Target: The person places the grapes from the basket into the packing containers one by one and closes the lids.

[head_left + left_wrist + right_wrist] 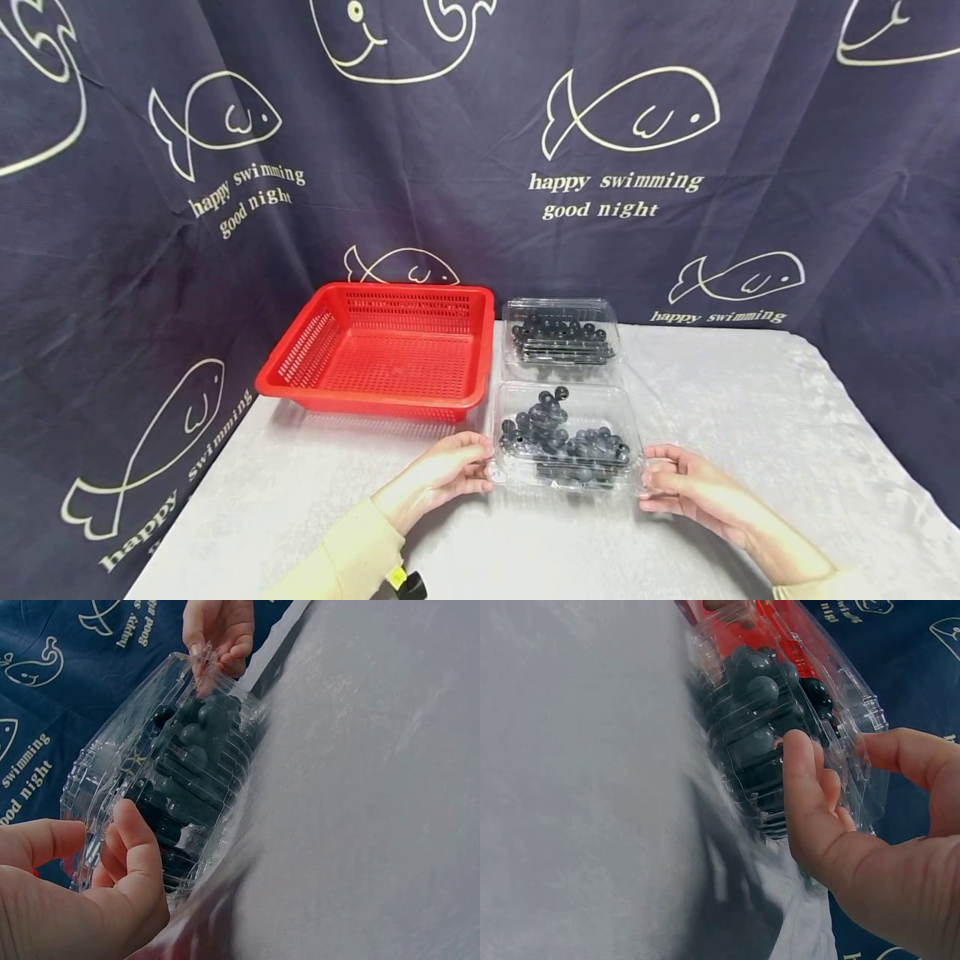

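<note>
A clear plastic clamshell box point(600, 404) with its lid over it stands at the front middle of the table. Inside, dark round fruits point(543, 425) are heaped, mostly along its bottom. My left hand point(450, 471) pinches the box's left edge between thumb and fingers. At the right edge, my right hand point(690, 486) grips the rim the same way. In the left wrist view, the left fingers point(139, 840) overlap the ribbed side wall. The right wrist view shows the right fingertips point(799, 754) against the opposite wall, with the thumb at the lid side.
Behind this box stands a second clear box point(561, 310) of dark fruits. A red perforated basket point(375, 402) sits to the left, with nothing seen in it. The table has a pale cloth point(735, 400); a dark blue curtain point(480, 167) hangs close behind it.
</note>
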Demonstrator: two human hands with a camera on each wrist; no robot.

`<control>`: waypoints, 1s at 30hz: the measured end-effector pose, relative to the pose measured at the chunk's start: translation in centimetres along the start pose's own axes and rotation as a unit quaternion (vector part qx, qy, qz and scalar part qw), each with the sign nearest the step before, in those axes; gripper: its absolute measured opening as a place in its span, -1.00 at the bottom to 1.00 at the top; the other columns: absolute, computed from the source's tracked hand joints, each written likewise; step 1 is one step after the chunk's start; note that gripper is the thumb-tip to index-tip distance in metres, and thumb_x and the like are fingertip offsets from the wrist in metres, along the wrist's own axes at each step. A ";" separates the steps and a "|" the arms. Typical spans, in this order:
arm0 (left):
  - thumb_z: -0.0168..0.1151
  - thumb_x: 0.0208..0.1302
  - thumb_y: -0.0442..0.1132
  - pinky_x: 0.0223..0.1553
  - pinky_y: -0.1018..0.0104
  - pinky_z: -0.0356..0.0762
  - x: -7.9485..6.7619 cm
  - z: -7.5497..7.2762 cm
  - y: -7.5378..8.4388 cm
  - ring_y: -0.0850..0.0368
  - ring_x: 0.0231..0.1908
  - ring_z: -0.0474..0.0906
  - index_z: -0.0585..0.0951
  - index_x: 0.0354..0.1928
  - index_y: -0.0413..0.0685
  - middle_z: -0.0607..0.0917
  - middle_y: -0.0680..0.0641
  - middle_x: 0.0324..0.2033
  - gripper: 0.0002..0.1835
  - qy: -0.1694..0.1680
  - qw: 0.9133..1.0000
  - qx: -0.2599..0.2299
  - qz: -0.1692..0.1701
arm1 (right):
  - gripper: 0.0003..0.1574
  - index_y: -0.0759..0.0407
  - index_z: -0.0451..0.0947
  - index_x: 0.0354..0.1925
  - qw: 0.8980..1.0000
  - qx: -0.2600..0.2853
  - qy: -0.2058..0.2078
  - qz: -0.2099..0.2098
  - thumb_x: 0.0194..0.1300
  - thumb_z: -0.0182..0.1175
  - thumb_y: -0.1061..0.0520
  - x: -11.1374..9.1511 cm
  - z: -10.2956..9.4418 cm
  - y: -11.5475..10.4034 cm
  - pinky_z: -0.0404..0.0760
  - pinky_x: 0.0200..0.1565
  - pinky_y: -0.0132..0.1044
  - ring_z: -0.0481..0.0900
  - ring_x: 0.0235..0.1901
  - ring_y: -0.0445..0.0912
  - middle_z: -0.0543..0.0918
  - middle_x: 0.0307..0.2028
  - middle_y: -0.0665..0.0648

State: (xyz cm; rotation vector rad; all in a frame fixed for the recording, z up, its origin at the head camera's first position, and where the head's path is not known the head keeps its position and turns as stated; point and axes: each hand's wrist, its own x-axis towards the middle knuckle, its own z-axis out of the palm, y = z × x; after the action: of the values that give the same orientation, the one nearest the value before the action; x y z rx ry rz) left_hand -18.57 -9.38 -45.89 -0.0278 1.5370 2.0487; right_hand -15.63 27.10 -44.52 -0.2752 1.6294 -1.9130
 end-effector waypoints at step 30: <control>0.07 0.10 -0.49 -0.37 0.30 0.64 -0.7 0.7 -0.5 0.17 -0.47 0.50 0.39 -0.24 -0.26 0.52 -0.05 -0.46 -0.83 0.001 1.000 0.030 -0.010 | -0.81 0.25 0.28 -0.16 0.999 -0.002 -0.006 0.044 0.23 -0.04 0.36 0.3 0.5 0.1 0.64 -0.11 -0.22 0.62 -0.30 -0.14 0.56 -0.33 0.08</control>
State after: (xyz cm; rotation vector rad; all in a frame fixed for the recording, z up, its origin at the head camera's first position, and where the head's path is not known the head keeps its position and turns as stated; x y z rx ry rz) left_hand -17.60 -9.00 -45.85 -0.0233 1.5921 1.9878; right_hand -15.56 26.50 -44.60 -0.2128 1.6109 -1.8379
